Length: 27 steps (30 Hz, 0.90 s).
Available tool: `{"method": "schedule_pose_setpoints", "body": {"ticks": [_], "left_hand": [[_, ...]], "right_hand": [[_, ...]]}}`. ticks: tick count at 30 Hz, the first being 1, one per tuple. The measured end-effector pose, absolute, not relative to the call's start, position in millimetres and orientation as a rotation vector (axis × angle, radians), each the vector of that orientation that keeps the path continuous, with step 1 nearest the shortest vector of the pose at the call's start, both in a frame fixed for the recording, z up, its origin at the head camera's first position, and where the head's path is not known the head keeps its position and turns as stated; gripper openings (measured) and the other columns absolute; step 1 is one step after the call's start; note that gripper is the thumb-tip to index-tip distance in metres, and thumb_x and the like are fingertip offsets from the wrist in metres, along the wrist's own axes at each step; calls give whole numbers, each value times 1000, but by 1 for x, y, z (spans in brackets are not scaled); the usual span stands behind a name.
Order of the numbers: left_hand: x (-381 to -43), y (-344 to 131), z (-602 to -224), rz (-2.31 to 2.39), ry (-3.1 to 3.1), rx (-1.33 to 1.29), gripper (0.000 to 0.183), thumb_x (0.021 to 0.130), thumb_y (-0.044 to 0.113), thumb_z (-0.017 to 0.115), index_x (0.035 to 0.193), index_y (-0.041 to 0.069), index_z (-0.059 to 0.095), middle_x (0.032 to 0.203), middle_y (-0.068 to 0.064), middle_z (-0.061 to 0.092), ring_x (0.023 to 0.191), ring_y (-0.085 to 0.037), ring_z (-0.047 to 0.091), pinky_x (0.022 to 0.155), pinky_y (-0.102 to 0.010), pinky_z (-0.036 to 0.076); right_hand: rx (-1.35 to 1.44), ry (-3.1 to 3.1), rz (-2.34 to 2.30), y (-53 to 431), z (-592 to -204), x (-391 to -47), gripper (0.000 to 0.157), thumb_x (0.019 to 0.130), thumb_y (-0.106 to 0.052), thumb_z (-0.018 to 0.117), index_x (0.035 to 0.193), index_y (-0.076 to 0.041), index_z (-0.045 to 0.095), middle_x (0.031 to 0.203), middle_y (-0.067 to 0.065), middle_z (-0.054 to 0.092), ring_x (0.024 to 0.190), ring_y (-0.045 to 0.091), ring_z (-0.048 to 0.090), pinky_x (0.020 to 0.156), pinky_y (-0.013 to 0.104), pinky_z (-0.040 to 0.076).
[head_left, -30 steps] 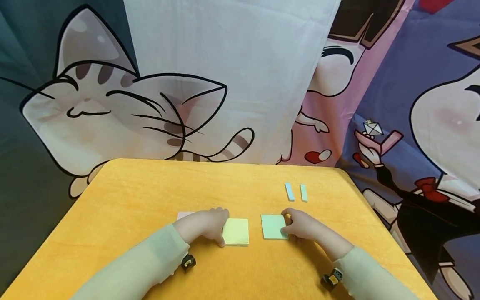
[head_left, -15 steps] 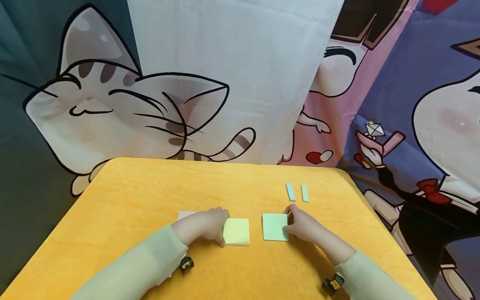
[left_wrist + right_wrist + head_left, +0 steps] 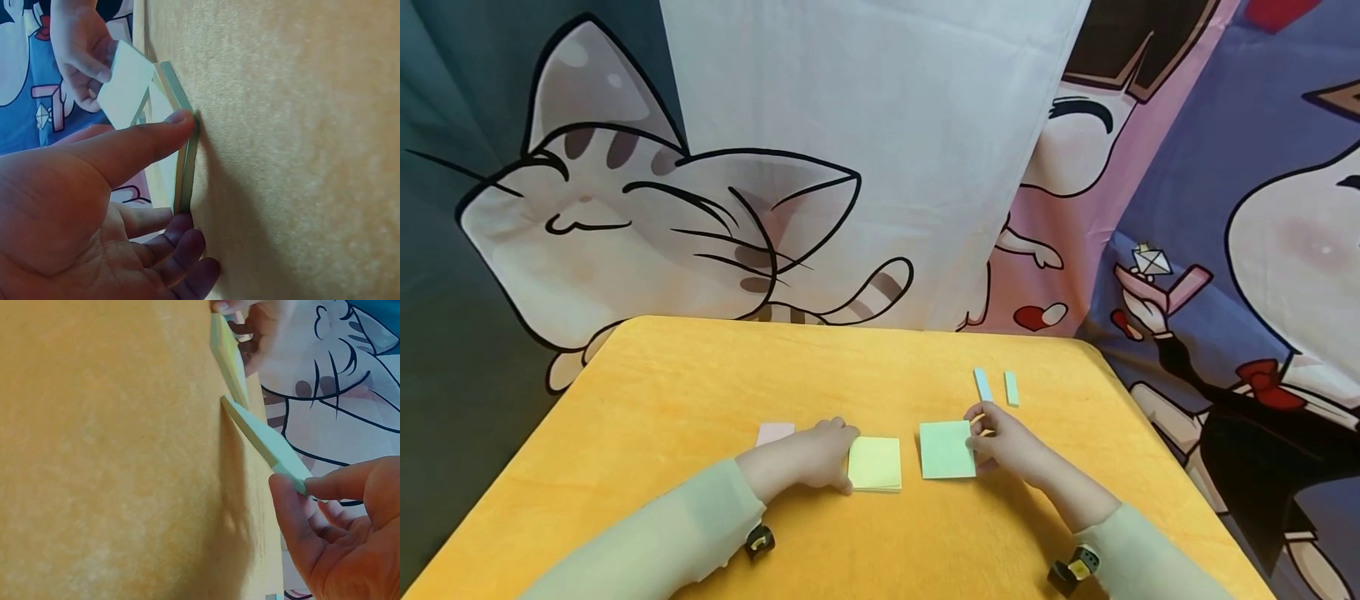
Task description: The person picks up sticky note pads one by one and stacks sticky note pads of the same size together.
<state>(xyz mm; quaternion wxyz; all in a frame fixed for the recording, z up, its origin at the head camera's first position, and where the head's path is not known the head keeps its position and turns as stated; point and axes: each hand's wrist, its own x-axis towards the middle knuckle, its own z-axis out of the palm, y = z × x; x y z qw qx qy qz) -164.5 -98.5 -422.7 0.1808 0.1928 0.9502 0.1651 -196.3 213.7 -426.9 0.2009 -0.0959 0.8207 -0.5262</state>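
Observation:
In the head view, my left hand [image 3: 829,454] holds a yellow sticky note pad [image 3: 876,463] at its left side, thumb at the near corner and fingers toward the far edge. The left wrist view shows the thumb [image 3: 181,117] and fingertips against opposite ends of this layered pad [image 3: 182,140], low over the table. My right hand [image 3: 1009,442] pinches the right edge of a mint-green sticky note pad [image 3: 947,450] between thumb and fingers. The right wrist view has this green pad [image 3: 269,440] tilted, its held side raised and its far corner close to the yellow pad [image 3: 228,356].
Left of the yellow pad, a pink sticky note pad [image 3: 775,432] lies partly behind my left hand. A narrow blue strip pad [image 3: 982,384] and a narrow green one [image 3: 1012,388] lie beyond my right hand. The yellow table [image 3: 865,367] ends at a printed cloth backdrop [image 3: 865,108].
My right hand has raised the right side of the green pad off the table and shifted it slightly left. My left hand stays at the yellow pad; more of the pink pad shows.

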Motion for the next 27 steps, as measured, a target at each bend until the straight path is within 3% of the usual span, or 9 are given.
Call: {"method": "schedule_pose_setpoints", "body": {"ticks": [10, 27], "left_hand": [[-162, -104, -427, 500, 2688, 580, 80, 73, 33, 88, 137, 2, 52, 110, -7, 53, 102, -24, 49, 88, -40, 45], [-161, -105, -427, 478, 2685, 579, 82, 76, 34, 86, 141, 1, 49, 122, -11, 53, 116, -28, 49, 96, -41, 44]], "right_hand": [[-301, 2142, -1586, 209, -424, -203, 33, 97, -3, 60, 124, 2, 42, 97, 11, 46, 71, 22, 57, 65, 44, 58], [-282, 1933, -1615, 166, -437, -202, 38, 97, -8, 62, 128, -1, 41, 96, 7, 51, 78, 22, 59, 70, 39, 58]]}}
